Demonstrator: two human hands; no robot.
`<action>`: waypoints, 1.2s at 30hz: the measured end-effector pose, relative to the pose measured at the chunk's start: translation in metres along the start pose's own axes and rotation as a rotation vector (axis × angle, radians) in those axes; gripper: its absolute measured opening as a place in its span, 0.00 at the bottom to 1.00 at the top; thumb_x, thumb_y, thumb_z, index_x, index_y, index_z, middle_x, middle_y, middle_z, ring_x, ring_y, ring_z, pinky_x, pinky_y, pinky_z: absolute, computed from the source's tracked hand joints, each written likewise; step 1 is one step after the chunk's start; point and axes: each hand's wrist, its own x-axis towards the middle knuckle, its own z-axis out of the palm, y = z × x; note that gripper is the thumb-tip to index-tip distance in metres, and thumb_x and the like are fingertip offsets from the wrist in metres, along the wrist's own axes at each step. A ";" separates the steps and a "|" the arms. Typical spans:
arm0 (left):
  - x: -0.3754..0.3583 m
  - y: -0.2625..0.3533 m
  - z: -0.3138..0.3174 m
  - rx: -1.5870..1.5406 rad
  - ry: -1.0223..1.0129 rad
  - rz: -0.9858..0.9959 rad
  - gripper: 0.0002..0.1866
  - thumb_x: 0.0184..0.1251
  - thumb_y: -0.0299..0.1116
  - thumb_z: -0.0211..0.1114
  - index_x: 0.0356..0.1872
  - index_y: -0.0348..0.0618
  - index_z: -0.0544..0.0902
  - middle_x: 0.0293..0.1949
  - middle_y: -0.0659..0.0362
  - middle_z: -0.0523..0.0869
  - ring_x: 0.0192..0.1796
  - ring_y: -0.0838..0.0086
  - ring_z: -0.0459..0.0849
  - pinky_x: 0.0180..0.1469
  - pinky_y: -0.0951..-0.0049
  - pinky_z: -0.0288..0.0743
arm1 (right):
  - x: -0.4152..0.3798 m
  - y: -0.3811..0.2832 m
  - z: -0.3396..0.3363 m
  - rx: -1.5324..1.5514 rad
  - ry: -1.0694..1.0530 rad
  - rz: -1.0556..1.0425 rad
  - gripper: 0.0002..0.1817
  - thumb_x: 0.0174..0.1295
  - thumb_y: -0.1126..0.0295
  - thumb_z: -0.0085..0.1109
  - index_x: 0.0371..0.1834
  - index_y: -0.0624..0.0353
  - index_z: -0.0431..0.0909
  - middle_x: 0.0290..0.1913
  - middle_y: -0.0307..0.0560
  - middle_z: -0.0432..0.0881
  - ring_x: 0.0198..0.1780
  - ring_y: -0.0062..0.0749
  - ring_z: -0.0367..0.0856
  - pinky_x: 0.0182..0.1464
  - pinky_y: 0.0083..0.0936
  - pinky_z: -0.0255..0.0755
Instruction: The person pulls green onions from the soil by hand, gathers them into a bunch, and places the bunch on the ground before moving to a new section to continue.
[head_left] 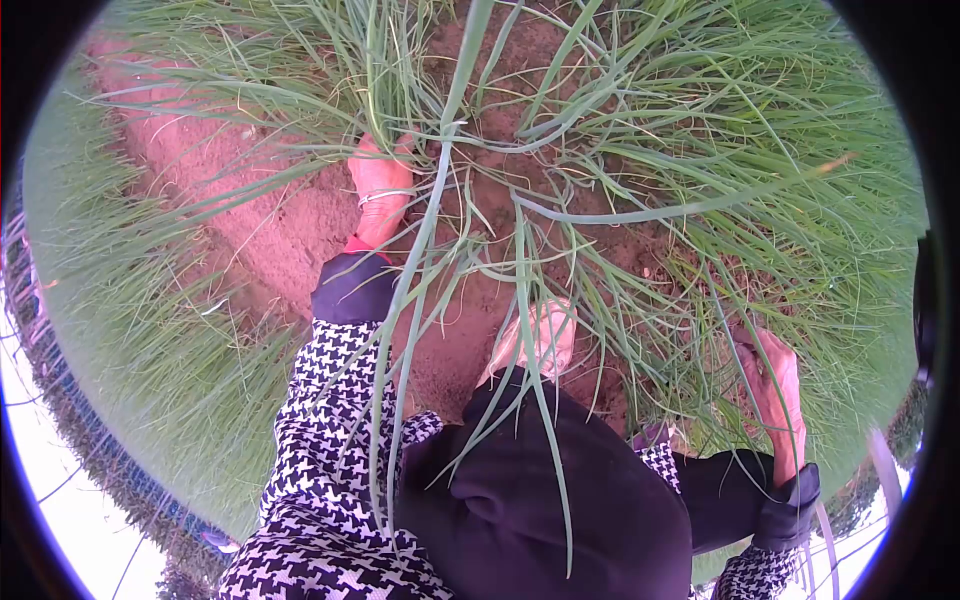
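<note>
My left hand [382, 185], with a thin bracelet at the wrist, reaches into the base of a clump of green onions [385, 80]. Its fingers look closed around the lower leaves, though foliage partly covers them. Off to the right, my right hand [775, 385] is low among the onion leaves [720, 300]. The fingers there are bent inward, and leaves hide whatever lies between them. Long hollow leaves [440, 200] cross the view between my two hands.
Bare reddish soil [260, 220] runs between the rows at the left. My light-coloured shoe [545, 340] rests on the ground below the middle, under my dark trouser leg [560, 480]. Dense onion rows [800, 130] stand on the right. A fence [100, 440] borders the field at the lower left.
</note>
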 end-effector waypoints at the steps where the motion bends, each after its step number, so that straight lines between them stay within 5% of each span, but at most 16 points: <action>1: -0.003 0.005 -0.004 -0.092 0.012 -0.016 0.15 0.51 0.37 0.69 0.33 0.35 0.81 0.27 0.50 0.84 0.29 0.61 0.82 0.34 0.64 0.73 | -0.001 0.000 -0.001 -0.020 -0.011 0.013 0.11 0.58 0.74 0.52 0.43 0.62 0.77 0.39 0.57 0.80 0.39 0.53 0.78 0.40 0.37 0.72; 3: -0.008 -0.013 0.003 -0.481 -0.006 0.015 0.12 0.51 0.35 0.69 0.34 0.38 0.82 0.27 0.54 0.84 0.28 0.66 0.81 0.33 0.66 0.73 | -0.013 0.002 -0.007 -0.025 -0.012 -0.014 0.11 0.58 0.74 0.52 0.43 0.62 0.77 0.39 0.57 0.80 0.39 0.53 0.78 0.40 0.37 0.72; 9: 0.016 0.024 -0.003 0.095 -0.285 0.182 0.14 0.48 0.33 0.69 0.36 0.38 0.81 0.30 0.47 0.83 0.34 0.55 0.82 0.36 0.64 0.74 | -0.033 0.007 -0.015 -0.051 0.013 -0.066 0.11 0.58 0.73 0.52 0.44 0.62 0.77 0.39 0.58 0.80 0.39 0.52 0.78 0.40 0.38 0.72; 10: 0.019 0.030 -0.002 0.019 -0.307 0.133 0.14 0.47 0.32 0.68 0.35 0.36 0.80 0.30 0.44 0.82 0.36 0.50 0.81 0.37 0.60 0.73 | -0.027 0.009 -0.012 -0.057 0.018 -0.083 0.12 0.58 0.73 0.53 0.44 0.62 0.77 0.39 0.58 0.80 0.39 0.52 0.78 0.40 0.38 0.72; 11: 0.026 0.013 0.013 0.161 -0.280 0.311 0.14 0.48 0.32 0.67 0.35 0.35 0.79 0.32 0.42 0.81 0.36 0.49 0.81 0.39 0.59 0.73 | -0.022 0.011 -0.008 -0.060 0.023 -0.097 0.12 0.58 0.73 0.53 0.44 0.62 0.77 0.38 0.58 0.80 0.39 0.52 0.78 0.40 0.38 0.72; 13: 0.033 -0.005 0.029 0.118 -0.302 0.241 0.17 0.48 0.33 0.69 0.39 0.34 0.79 0.34 0.40 0.81 0.37 0.49 0.80 0.40 0.62 0.72 | -0.010 0.015 -0.001 -0.082 0.038 -0.149 0.12 0.58 0.73 0.53 0.44 0.62 0.77 0.38 0.58 0.80 0.40 0.52 0.78 0.39 0.38 0.72; 16: 0.024 0.021 0.002 -0.064 -0.370 0.026 0.19 0.48 0.33 0.70 0.41 0.34 0.79 0.36 0.41 0.82 0.37 0.52 0.81 0.41 0.64 0.73 | -0.003 0.018 0.006 -0.101 0.050 -0.191 0.12 0.58 0.73 0.53 0.45 0.62 0.77 0.38 0.58 0.80 0.40 0.52 0.78 0.39 0.39 0.71; 18: 0.018 -0.008 0.012 -0.572 -0.304 -0.025 0.19 0.48 0.32 0.71 0.41 0.34 0.79 0.36 0.44 0.83 0.38 0.55 0.82 0.40 0.65 0.74 | -0.002 0.014 0.005 -0.041 0.044 -0.116 0.12 0.57 0.73 0.53 0.45 0.62 0.77 0.39 0.58 0.80 0.40 0.52 0.78 0.39 0.38 0.72; 21: 0.011 0.014 -0.013 -0.402 -0.367 0.053 0.18 0.47 0.30 0.71 0.40 0.34 0.80 0.35 0.48 0.83 0.38 0.61 0.83 0.39 0.66 0.75 | -0.002 0.013 0.004 0.006 0.026 -0.096 0.14 0.56 0.74 0.54 0.46 0.61 0.76 0.42 0.58 0.79 0.41 0.53 0.77 0.40 0.37 0.72; 25: 0.012 0.043 0.002 -0.043 -0.312 0.298 0.16 0.47 0.35 0.70 0.34 0.35 0.79 0.36 0.51 0.79 0.38 0.56 0.80 0.39 0.62 0.73 | -0.004 0.027 0.010 -0.076 0.015 -0.186 0.15 0.56 0.74 0.54 0.48 0.60 0.76 0.44 0.58 0.78 0.42 0.53 0.77 0.40 0.36 0.73; 28: 0.009 0.048 0.014 0.142 -0.291 0.423 0.15 0.46 0.36 0.70 0.34 0.39 0.80 0.35 0.52 0.76 0.37 0.54 0.78 0.39 0.59 0.71 | -0.001 0.010 0.009 0.128 0.008 0.043 0.12 0.58 0.71 0.52 0.43 0.64 0.75 0.35 0.59 0.77 0.37 0.50 0.77 0.39 0.36 0.70; 31: 0.008 0.046 0.013 0.063 -0.331 0.400 0.14 0.48 0.34 0.69 0.35 0.39 0.81 0.32 0.52 0.75 0.37 0.54 0.77 0.39 0.59 0.71 | 0.000 0.003 0.008 0.141 0.051 0.068 0.10 0.58 0.70 0.53 0.40 0.65 0.76 0.32 0.58 0.77 0.34 0.50 0.77 0.37 0.34 0.70; 36: -0.011 0.032 -0.016 -0.660 -0.260 -0.072 0.08 0.53 0.24 0.67 0.35 0.38 0.82 0.35 0.57 0.85 0.36 0.77 0.81 0.39 0.77 0.73 | -0.002 0.003 0.009 0.136 0.075 0.045 0.10 0.58 0.70 0.53 0.37 0.66 0.75 0.30 0.57 0.75 0.32 0.51 0.75 0.35 0.35 0.69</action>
